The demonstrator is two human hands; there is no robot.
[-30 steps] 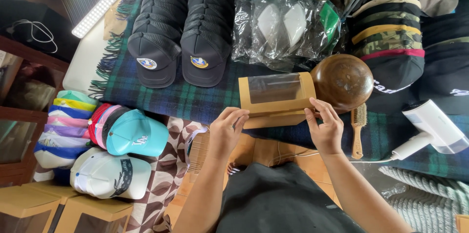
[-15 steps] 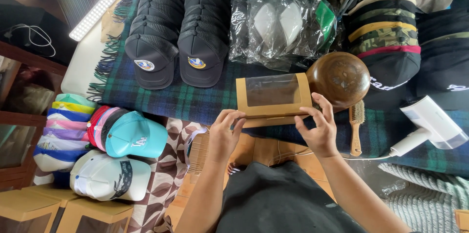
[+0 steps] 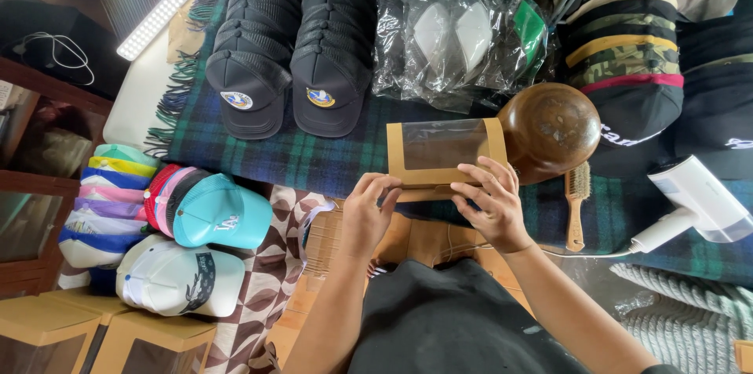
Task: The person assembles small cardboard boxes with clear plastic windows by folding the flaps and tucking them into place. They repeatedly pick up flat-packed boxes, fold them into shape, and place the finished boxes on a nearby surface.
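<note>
A brown cardboard box with a clear window point(image 3: 443, 150) stands on the dark plaid cloth point(image 3: 290, 158) in front of me. My left hand point(image 3: 369, 213) pinches the box's lower left edge. My right hand point(image 3: 486, 205) grips its lower right edge, fingers spread over the front. A round wooden hat block point(image 3: 553, 129) touches the box's right side. More flat brown cardboard point(image 3: 423, 241) lies under my wrists.
Two stacks of dark caps point(image 3: 290, 68) and bagged caps point(image 3: 463, 37) lie behind the box. A wooden brush point(image 3: 576, 201) and a white hand steamer point(image 3: 698, 201) lie to the right. Coloured caps point(image 3: 180, 217) and closed boxes point(image 3: 94, 339) sit at left.
Both hands have shifted a little along the box's lower edge, and the box sits slightly more upright. Nothing else has moved.
</note>
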